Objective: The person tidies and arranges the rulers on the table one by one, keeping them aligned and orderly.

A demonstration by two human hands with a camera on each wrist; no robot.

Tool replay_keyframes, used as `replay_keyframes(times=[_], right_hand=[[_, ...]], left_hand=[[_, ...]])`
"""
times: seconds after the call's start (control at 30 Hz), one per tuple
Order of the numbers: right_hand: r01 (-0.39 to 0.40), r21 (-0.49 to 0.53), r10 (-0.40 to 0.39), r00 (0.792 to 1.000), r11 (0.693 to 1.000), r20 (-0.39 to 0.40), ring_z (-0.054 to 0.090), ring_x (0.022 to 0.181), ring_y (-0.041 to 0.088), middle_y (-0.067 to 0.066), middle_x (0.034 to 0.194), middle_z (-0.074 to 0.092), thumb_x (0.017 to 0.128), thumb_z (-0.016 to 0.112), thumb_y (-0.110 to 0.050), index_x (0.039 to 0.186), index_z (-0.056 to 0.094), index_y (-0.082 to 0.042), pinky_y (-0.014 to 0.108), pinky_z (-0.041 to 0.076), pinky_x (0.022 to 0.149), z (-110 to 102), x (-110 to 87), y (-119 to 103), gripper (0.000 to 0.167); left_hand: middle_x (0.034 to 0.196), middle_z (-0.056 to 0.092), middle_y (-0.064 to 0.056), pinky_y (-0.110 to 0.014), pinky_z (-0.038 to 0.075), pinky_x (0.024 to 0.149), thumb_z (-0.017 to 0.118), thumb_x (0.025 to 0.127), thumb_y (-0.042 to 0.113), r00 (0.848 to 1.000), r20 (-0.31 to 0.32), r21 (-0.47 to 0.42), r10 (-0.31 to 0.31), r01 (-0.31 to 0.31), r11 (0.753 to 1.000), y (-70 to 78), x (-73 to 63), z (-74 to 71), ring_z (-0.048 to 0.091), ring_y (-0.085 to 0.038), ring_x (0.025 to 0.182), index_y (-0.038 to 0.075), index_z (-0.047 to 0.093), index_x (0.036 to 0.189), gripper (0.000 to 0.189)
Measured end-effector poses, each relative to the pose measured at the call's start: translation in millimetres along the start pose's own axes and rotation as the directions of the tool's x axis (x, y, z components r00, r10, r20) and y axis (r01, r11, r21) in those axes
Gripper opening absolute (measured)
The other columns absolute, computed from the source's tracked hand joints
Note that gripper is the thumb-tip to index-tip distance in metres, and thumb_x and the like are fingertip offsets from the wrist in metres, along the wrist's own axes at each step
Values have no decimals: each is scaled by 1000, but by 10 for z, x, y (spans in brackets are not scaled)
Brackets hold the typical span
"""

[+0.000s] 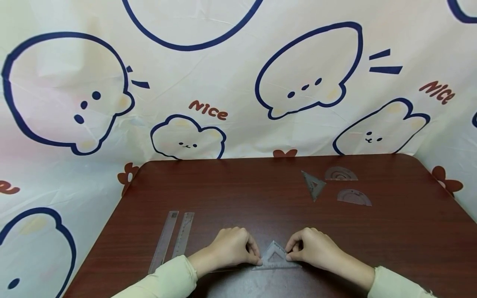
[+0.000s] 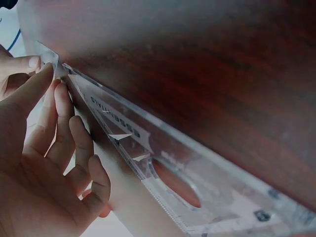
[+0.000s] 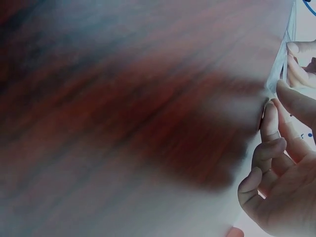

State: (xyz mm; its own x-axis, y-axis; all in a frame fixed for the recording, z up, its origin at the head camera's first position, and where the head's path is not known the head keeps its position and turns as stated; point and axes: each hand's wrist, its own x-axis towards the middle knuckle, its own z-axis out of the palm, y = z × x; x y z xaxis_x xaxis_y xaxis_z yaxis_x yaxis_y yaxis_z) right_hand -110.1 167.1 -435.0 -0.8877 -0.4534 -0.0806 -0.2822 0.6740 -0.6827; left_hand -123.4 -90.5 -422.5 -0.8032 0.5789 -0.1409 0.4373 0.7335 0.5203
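A clear triangular set square (image 1: 276, 255) is near the front of the brown table, its peak pointing away. My left hand (image 1: 235, 247) pinches its left corner between thumb and forefinger. On the opposite slanted edge, my right hand (image 1: 314, 248) pinches it likewise, the other fingers bent. In the right wrist view the set square (image 3: 277, 66) appears thin and edge-on between the hands. Beside my left hand, the left wrist view shows a second clear set square (image 2: 133, 128) with printed letters and an oval cut-out; my left forearm mostly hides it in the head view.
Two clear rulers (image 1: 164, 242) (image 1: 183, 234) lie at the left of the table (image 1: 231, 186). Farther back on the right are another small set square (image 1: 312, 186) and two protractors (image 1: 340, 174) (image 1: 354, 197). A patterned cloth (image 1: 238, 82) hangs behind the table.
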Motion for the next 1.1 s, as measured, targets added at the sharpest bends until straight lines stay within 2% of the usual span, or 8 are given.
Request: replay_keyframes(times=[0.27, 0.8, 1.1], right_hand=[[1, -20, -1, 1000, 1000, -5, 48, 56, -1, -18, 63, 54, 75, 87, -30, 75, 71, -29, 24, 41, 52, 7, -5, 15, 16], [12, -2, -12, 1000, 1000, 8, 47, 55, -1, -17, 62, 54, 76, 86, -26, 76, 71, -27, 23, 40, 50, 6, -12, 14, 14], [6, 35, -7, 1000, 999, 24, 50, 59, 1, -17, 69, 58, 78, 85, -27, 81, 74, -25, 24, 42, 53, -46, 6, 13, 12]], left_hand=[[60, 55, 31, -25, 43, 64, 85, 75, 41, 1000, -20, 25, 10, -9, 1000, 8, -14, 16, 51, 9, 59, 37, 74, 71, 12], [62, 56, 30, -27, 45, 68, 84, 77, 38, 1000, -30, 24, 11, -10, 1000, 46, -54, 27, 51, 9, 59, 35, 74, 73, 11], [67, 58, 30, -25, 45, 66, 83, 79, 38, 998, -51, 4, 22, -22, 1000, 92, 14, 36, 52, 10, 62, 34, 75, 79, 9]])
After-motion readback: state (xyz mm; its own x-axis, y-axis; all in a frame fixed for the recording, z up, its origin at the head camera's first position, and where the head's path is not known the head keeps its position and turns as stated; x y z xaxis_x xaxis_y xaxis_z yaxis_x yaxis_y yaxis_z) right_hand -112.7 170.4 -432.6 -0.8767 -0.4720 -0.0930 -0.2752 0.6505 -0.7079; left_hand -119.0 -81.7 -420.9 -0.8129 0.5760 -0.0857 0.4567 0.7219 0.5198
